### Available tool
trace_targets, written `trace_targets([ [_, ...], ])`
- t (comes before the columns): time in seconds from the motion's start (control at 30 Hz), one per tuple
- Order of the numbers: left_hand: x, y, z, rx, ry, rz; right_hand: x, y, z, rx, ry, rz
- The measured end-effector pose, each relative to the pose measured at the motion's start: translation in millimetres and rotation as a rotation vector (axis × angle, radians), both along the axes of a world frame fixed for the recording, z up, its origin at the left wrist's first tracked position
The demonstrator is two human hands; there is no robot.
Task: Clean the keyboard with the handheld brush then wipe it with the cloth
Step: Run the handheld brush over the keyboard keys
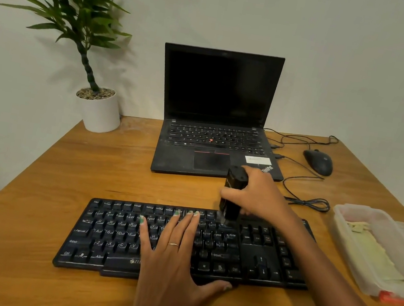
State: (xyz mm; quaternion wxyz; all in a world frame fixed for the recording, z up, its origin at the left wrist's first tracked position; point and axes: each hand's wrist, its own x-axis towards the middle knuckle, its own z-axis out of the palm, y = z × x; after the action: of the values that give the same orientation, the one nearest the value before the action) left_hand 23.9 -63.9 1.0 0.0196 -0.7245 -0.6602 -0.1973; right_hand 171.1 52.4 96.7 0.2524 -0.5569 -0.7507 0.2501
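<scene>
Gripped upright in the right hand, fingers curled round its black body, the handheld brush has its pale bristles down on the top key rows of the keyboard, at about one o'clock from that board's centre; the left hand lies flat on the keys with straight fingers, holding nothing, thumb hooked over the near edge. Wooden table carries everything; at twelve o'clock stands an open laptop with a dark screen; the black keyboard lies across the middle, nearest the person; at ten o'clock a potted plant sits in a white pot at the table's far corner; at three o'clock a clear plastic container holds a pale yellowish cloth; at two o'clock a black mouse rests beside the laptop, its cable looping toward the right hand.
</scene>
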Motion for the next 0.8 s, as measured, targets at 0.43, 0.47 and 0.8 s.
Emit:
trace_targets([
  [0.43,0,1,0,-0.022,-0.004,0.000,-10,3,-11,0.067,0.004,-0.058],
  [0.47,1,1,0,-0.023,-0.003,-0.002,-11,3,-11,0.111,0.004,-0.098],
  [0.8,1,1,0,-0.017,0.001,0.008,-7,2,-11,0.101,0.022,-0.129],
])
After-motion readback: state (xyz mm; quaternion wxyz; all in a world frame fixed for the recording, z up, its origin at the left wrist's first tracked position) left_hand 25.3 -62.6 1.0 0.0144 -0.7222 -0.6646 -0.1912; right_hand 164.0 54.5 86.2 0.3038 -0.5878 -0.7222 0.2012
